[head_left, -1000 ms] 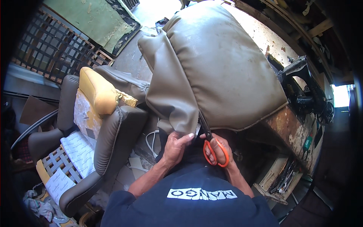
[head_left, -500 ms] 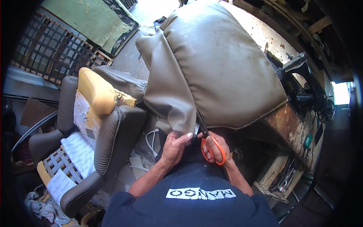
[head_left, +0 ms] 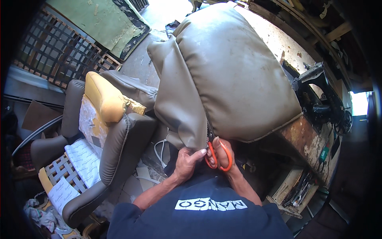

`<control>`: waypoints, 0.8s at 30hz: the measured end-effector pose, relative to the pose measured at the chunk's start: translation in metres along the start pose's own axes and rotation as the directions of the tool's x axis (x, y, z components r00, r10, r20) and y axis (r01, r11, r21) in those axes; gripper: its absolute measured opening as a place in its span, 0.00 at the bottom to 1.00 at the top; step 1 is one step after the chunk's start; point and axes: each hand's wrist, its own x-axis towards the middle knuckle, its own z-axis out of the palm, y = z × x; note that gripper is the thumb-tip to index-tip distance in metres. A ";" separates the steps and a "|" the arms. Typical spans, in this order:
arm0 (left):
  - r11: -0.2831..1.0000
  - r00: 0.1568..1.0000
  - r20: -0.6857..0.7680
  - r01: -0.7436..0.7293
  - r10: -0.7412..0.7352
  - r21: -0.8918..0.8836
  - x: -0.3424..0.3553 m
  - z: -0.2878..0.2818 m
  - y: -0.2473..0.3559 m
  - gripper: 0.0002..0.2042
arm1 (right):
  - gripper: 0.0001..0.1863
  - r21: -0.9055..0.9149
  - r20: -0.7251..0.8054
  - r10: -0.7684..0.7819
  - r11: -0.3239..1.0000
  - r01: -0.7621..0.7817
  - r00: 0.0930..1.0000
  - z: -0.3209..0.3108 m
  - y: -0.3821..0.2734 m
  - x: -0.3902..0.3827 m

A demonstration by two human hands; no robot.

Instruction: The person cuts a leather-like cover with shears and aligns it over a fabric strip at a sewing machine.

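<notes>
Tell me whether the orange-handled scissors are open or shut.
Cannot tell. The right hand grips the orange-handled scissors, but their blades run up under the edge of the grey leatherette cushion cover, hidden by the seam.

Well left of my left hand (head_left: 187, 161), white printed paper sheets (head_left: 84, 157) lie on the seat of the stripped chair; another white printed sheet (head_left: 60, 193) lies lower left. A brown cardboard piece (head_left: 36, 115) stands farther left. I see no screens or signs.
</notes>
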 end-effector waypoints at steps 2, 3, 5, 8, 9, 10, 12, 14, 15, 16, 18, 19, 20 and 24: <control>1.000 1.000 -0.005 -0.004 0.004 -0.009 0.000 -0.001 0.000 0.20 | 0.33 0.034 -0.001 -0.006 0.999 0.007 1.000 -0.002 0.008 0.001; 1.000 1.000 -0.007 -0.005 0.005 -0.017 0.000 -0.002 -0.001 0.20 | 0.34 0.070 -0.006 -0.014 0.997 0.014 1.000 -0.003 0.011 0.002; 1.000 1.000 -0.015 -0.014 0.014 -0.019 0.000 -0.003 -0.002 0.20 | 0.34 0.074 -0.015 -0.007 0.997 0.008 1.000 -0.001 0.012 0.003; 0.999 0.999 -0.014 -0.041 0.041 0.000 0.001 -0.008 -0.005 0.20 | 0.35 0.069 -0.003 -0.009 0.998 0.009 1.000 -0.003 0.013 0.006; 0.998 0.998 -0.005 -0.059 0.059 0.020 0.001 -0.010 -0.007 0.20 | 0.35 0.060 0.020 -0.018 0.998 0.016 1.000 -0.004 0.014 0.006; 0.998 0.998 -0.004 -0.060 0.060 0.017 0.001 -0.011 -0.007 0.20 | 0.35 0.057 0.020 -0.017 0.998 0.016 1.000 -0.003 0.013 0.006; 0.999 0.999 -0.016 -0.047 0.047 0.017 0.001 -0.012 -0.008 0.20 | 0.35 0.027 -0.008 -0.007 1.000 0.007 1.000 -0.002 0.011 0.005; 0.999 0.999 -0.025 -0.034 0.034 -0.012 0.000 -0.006 -0.003 0.22 | 0.35 0.013 -0.014 0.003 1.000 -0.003 1.000 -0.002 0.010 0.005; 0.999 0.999 -0.034 -0.019 0.018 -0.040 -0.001 -0.004 -0.001 0.23 | 0.35 0.001 -0.021 0.013 1.000 -0.013 1.000 -0.002 0.009 0.005; 0.999 0.999 -0.034 -0.021 0.020 -0.040 -0.001 -0.007 -0.002 0.23 | 0.35 0.000 -0.019 0.012 1.000 -0.012 1.000 -0.001 0.007 0.004; 0.999 0.994 -0.104 -0.019 0.022 0.029 0.000 -0.013 -0.007 0.23 | 0.35 -0.003 0.002 -0.005 1.000 0.005 1.000 0.002 0.003 0.004; 0.999 0.995 -0.102 -0.019 0.021 0.029 -0.001 -0.010 -0.004 0.23 | 0.35 -0.003 0.000 -0.006 1.000 0.006 1.000 0.000 0.005 0.005; 1.000 0.998 -0.058 -0.023 0.022 -0.022 -0.002 -0.004 0.001 0.23 | 0.35 0.013 -0.011 0.001 1.000 0.000 1.000 -0.003 0.010 0.006; 0.999 0.999 0.006 -0.049 0.049 -0.022 -0.002 -0.013 -0.004 0.23 | 0.36 0.052 -0.013 0.019 0.998 -0.019 1.000 -0.001 0.010 0.010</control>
